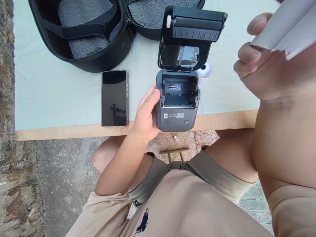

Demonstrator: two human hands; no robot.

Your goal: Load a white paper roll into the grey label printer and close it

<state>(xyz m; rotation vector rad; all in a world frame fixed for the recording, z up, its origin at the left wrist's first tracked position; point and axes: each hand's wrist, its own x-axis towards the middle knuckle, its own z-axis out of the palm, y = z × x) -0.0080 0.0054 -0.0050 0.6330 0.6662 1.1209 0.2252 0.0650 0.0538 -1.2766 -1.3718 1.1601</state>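
Observation:
A small dark grey label printer (176,126) stands at the table's front edge, its lid (197,34) swung up and its paper bay bare. My left hand (145,117) grips the printer's left side, thumb along the upper edge and the other fingers hidden behind. Raised at the upper right, my right hand (266,70) has its fingers curled around a torn-edged piece of white paper (293,26), which partly covers the hand and runs out of view. Behind the printer's right side, a white paper roll (206,74) lies on the table, partly hidden.
A phone (114,98) with a dark screen lies left of the printer. An unzipped black case (103,59) with grey foam and a strap fills the back left. The pale-covered table (61,95) ends in a wooden edge (64,133) above my knees.

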